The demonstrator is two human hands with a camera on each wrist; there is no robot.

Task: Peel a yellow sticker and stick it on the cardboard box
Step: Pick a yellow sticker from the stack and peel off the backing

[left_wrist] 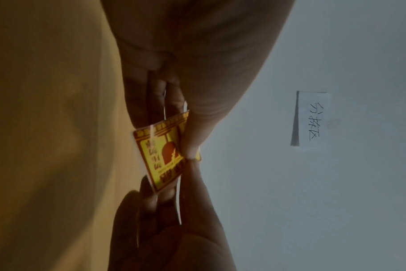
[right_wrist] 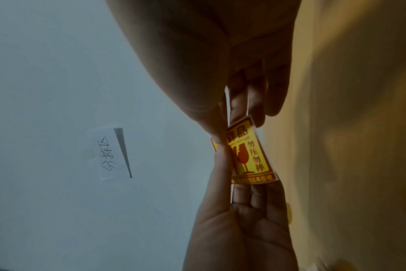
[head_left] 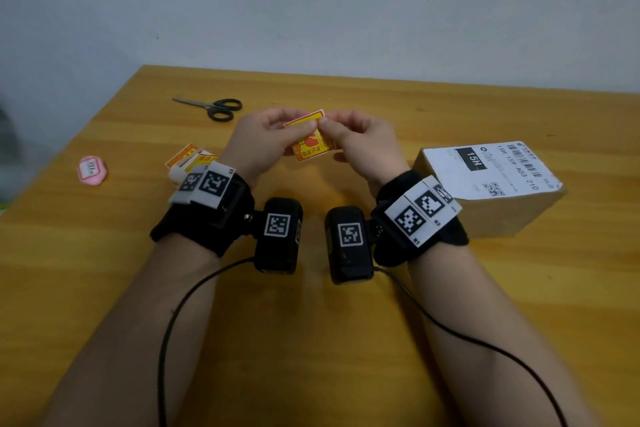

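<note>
Both hands meet above the middle of the wooden worktop (head_left: 346,340), holding the yellow sticker (head_left: 311,146) between them. The left hand (head_left: 263,142) pinches its upper left part with thumb over fingers, and the right hand (head_left: 360,146) pinches the top edge beside it; each grip is closed on the sticker. In the wrist views a thin white edge shows behind the printed face, but whether that is backing paper coming away is hard to make out. Thumbs hide part of the print. The cardboard box (head_left: 491,191) lies to the right, apart from the hands, its white shipping label facing up. More yellow stickers (head_left: 188,158) sit half hidden behind the left wristband. Scissors (head_left: 214,107) and a pink tag (head_left: 91,170) lie further left.
</note>
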